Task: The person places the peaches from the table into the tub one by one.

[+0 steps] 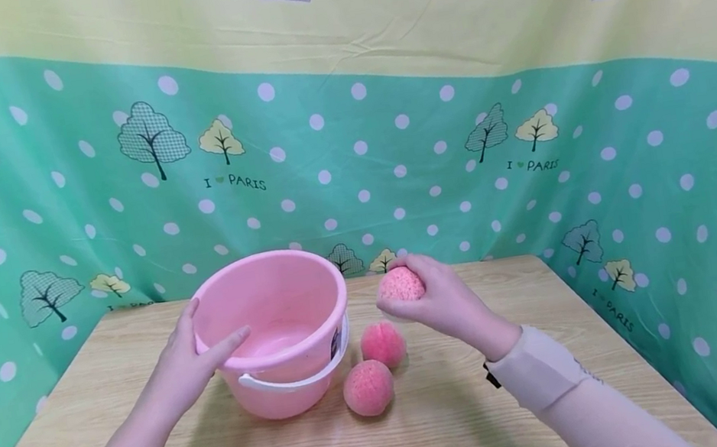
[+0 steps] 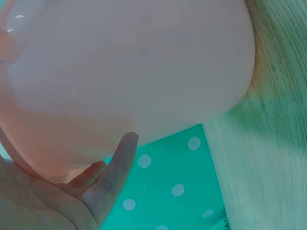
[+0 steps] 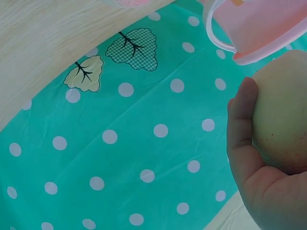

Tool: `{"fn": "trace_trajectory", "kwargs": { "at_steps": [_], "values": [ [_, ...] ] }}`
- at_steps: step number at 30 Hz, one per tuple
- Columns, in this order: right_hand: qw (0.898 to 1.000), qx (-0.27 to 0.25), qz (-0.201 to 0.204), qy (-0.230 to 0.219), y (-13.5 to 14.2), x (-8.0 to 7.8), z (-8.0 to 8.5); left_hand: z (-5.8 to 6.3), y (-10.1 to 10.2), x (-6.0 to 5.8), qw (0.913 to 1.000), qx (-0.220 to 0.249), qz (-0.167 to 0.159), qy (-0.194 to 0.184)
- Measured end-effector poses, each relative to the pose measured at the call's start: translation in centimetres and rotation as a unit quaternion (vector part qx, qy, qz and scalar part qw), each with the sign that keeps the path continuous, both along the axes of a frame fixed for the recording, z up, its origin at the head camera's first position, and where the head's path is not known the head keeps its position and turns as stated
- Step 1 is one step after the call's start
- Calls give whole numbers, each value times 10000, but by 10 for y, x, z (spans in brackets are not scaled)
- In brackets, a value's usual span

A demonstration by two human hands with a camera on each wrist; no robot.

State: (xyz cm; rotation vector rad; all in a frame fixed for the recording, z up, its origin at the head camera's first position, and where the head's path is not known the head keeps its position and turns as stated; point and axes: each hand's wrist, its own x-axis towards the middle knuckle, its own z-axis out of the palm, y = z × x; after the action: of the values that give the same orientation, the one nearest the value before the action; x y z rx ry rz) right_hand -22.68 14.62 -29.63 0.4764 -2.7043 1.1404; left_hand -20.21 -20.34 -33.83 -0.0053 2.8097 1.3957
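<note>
A pink bucket (image 1: pixel 287 396) with a white handle (image 1: pixel 298 381) stands upright on the table, its mouth facing up. My left hand (image 1: pixel 194 360) holds its rim at the left, thumb over the inside and fingers along the outer wall; in the left wrist view, fingers (image 2: pixel 117 165) lie against the bucket wall (image 2: pixel 144 72). To the right of the bucket, my right hand (image 1: pixel 442 300) grips a speckled pink peach (image 1: pixel 401 284) above the table. The right wrist view shows this peach (image 3: pixel 283 110) paler, with red specks. Two darker pink peaches (image 1: pixel 368 388) (image 1: pixel 383 344) sit beside the bucket.
The wood-grain table (image 1: pixel 485 421) carries all of this. A green and yellow cloth (image 1: pixel 382 150) with dots and printed trees hangs behind and along both sides. Part of the bucket's inside (image 1: pixel 267 307) shows pink wall and floor.
</note>
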Motion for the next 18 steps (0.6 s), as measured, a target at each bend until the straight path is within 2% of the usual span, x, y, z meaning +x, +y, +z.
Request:
{"fn": "trace_trajectory", "kwargs": {
  "at_steps": [18],
  "values": [
    [9997,88,99,226,3,-4,8,1,0,0,10000,21,2,-37]
  ]
}}
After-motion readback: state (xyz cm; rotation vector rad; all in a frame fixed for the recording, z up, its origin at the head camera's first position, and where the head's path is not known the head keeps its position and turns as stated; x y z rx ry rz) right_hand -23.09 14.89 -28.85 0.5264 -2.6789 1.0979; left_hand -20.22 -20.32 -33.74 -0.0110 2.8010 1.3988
